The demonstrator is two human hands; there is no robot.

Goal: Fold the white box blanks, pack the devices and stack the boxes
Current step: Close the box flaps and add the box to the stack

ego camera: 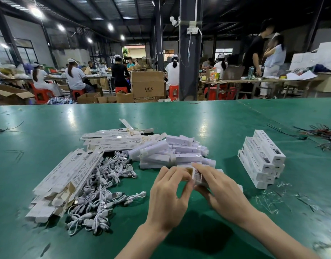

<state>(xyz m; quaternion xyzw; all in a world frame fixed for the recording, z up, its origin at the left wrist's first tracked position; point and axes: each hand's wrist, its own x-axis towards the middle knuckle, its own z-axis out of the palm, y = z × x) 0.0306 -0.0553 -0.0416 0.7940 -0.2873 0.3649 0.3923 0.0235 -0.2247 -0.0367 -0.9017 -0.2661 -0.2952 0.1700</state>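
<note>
The worker's left hand [166, 199] and right hand [222, 191] are bare, with long, slender fingers. The left forearm [140, 240] and right forearm [272, 232] are bare too, narrowing at the wrists.

Over a green table [49, 128], the left hand [167, 198] and the right hand [219, 191] together hold a small white box [198, 176], the left fingertips pinching at its open, brown-lined end and the right fingers curled round its body. Just behind the hands lies a heap of white devices [172, 154], to the left a tangle of white cables [105, 184] beside a fanned pile of flat box blanks [71, 176], and well to the right a neat stack of closed boxes [261, 157]. Beyond the table, people in white caps [75, 75] sit on red stools [41, 95] among cardboard cartons [147, 84].
</note>
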